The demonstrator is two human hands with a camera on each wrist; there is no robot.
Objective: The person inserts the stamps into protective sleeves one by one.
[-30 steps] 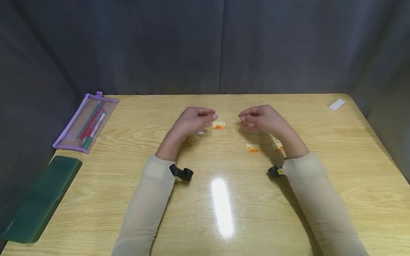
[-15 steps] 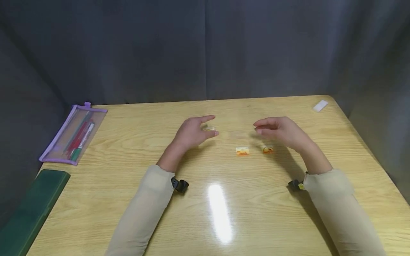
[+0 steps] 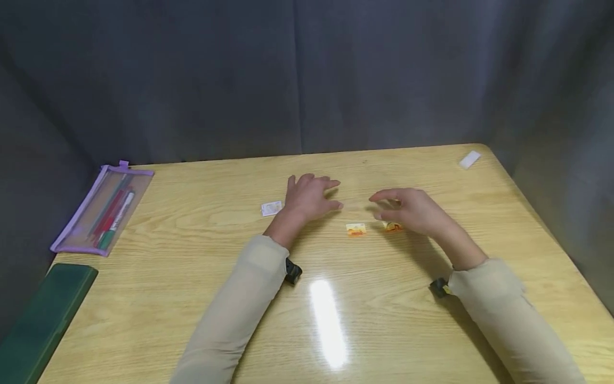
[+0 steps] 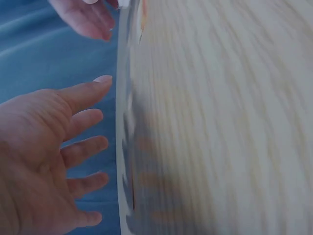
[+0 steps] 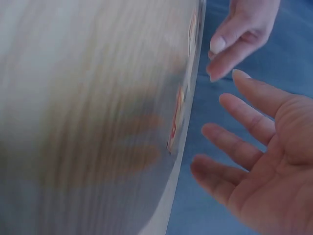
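Note:
My left hand [image 3: 310, 198] hovers over the table with fingers spread, holding nothing, just right of a small white card [image 3: 272, 208]. To its right, my right hand [image 3: 410, 211] holds nothing either, its thumb and forefinger apart. A small yellow-orange picture card [image 3: 356, 230] lies between and in front of the hands. Another yellow-orange card [image 3: 393, 226] is partly covered by the right hand. From the right wrist, the open palm [image 5: 274, 156] shows above the table, near a card [image 5: 176, 117] seen edge-on.
A purple-edged mesh pouch [image 3: 103, 210] with pens lies at the far left. In front of it is a dark green case [image 3: 48, 320]. A white block [image 3: 469, 159] sits near the back right corner. Dark curtains [image 3: 192, 80] surround the wooden table [image 3: 398, 320].
Both hands have moved apart, then the left shifted back right, uncovering the white card and hiding a yellow card seen earlier. The head view has turned, sliding the table's things leftward.

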